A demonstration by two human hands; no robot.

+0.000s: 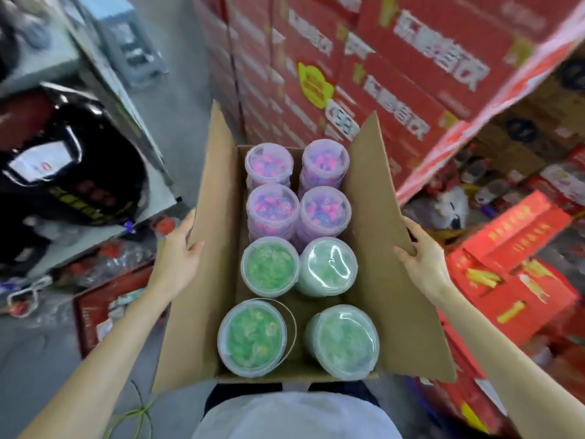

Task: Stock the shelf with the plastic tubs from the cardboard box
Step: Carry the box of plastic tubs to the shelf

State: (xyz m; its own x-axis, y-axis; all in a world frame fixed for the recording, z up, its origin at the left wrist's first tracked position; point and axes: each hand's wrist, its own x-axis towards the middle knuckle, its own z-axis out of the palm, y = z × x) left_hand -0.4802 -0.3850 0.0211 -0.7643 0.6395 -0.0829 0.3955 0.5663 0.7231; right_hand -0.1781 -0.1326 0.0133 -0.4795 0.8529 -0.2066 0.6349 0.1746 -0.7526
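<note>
An open cardboard box (373, 280) is carried in front of me, its flaps standing up. Inside stand several clear plastic tubs in two rows: pink-and-purple filled tubs (272, 210) at the far end and green filled tubs (253, 335) nearest me. My left hand (179, 251) grips the edge of the left flap, thumb on the inner side. My right hand (422, 258) grips the edge of the right flap the same way.
A tall stack of red cartons (364, 68) rises ahead and to the right. Red gift boxes (512, 264) crowd the lower right. A black appliance (72, 172) sits on a grey shelf at left, and a red crate (110, 308) stands on the floor below.
</note>
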